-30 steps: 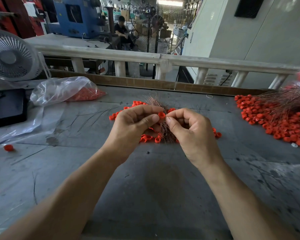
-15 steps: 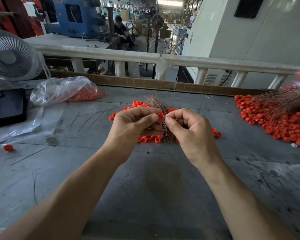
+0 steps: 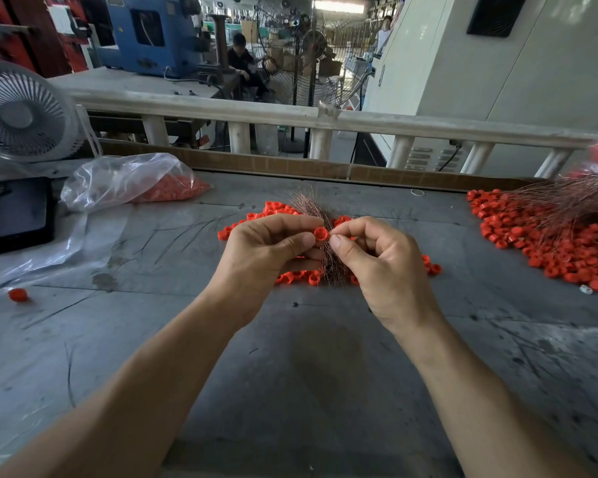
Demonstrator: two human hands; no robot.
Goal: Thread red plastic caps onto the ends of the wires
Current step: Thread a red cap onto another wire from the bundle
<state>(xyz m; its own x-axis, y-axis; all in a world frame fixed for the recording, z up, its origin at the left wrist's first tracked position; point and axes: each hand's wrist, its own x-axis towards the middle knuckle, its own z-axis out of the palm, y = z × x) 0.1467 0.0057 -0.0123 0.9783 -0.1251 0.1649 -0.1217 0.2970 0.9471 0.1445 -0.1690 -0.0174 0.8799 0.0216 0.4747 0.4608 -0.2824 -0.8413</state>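
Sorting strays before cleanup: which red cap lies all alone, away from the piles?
The single red cap at the table's left edge, beside the clear plastic sheet; all others lie heaped.

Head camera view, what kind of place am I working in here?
Most likely a factory or workshop floor. A large blue machine and a tall industrial pedestal fan stand behind the railing, and the scuffed grey workbench holds a big pile of small red plastic caps threaded on copper wires.

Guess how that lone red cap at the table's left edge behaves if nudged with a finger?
The lone red cap is small and looks like thin plastic, so probably very light and apt to skid on the table. It is round, so tipped on edge it could roll. It sits near the plastic sheet, which might stop it.
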